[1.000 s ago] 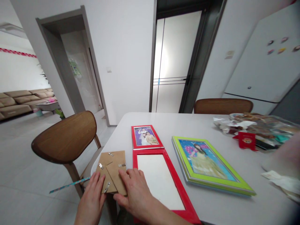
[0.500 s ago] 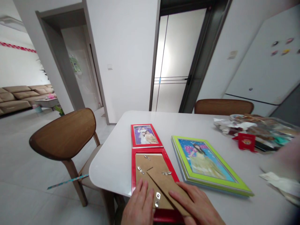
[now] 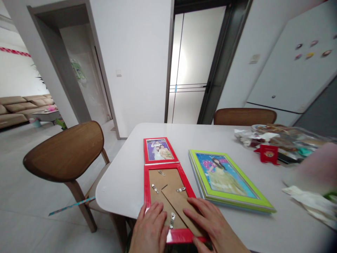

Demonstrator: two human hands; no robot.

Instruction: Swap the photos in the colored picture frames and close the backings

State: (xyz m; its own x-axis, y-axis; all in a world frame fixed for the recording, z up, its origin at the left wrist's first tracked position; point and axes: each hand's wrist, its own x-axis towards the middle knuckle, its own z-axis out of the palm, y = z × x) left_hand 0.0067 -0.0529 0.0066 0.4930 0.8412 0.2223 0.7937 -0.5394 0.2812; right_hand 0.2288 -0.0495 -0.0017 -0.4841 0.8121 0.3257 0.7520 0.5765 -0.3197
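Note:
A red double frame lies on the white table [image 3: 118,189]. Its far half [image 3: 158,150] shows a photo; the near half [image 3: 184,179] lies back side up, with a brown backing board [image 3: 170,177] and metal clips. Flat on the board's lower left and the red edge rests my left hand [image 3: 151,228], fingers extended. My right hand [image 3: 213,225] lies spread over the board's right part and the red border. A slanted flap in the board sits nearly flush under its fingers. To the right is a stack of frames topped by a green one [image 3: 229,175].
At the back right are plastic-wrapped items [image 3: 292,137] and a red card [image 3: 269,154]. White tissue [image 3: 310,202] and a blurred pink object [image 3: 313,172] lie at the right. Wooden chairs stand left [image 3: 65,151] and behind the table [image 3: 244,116].
The raised flap has been lowered onto the board. My left hand has spread over the left side, and the near red border shows more. The view has shifted slightly.

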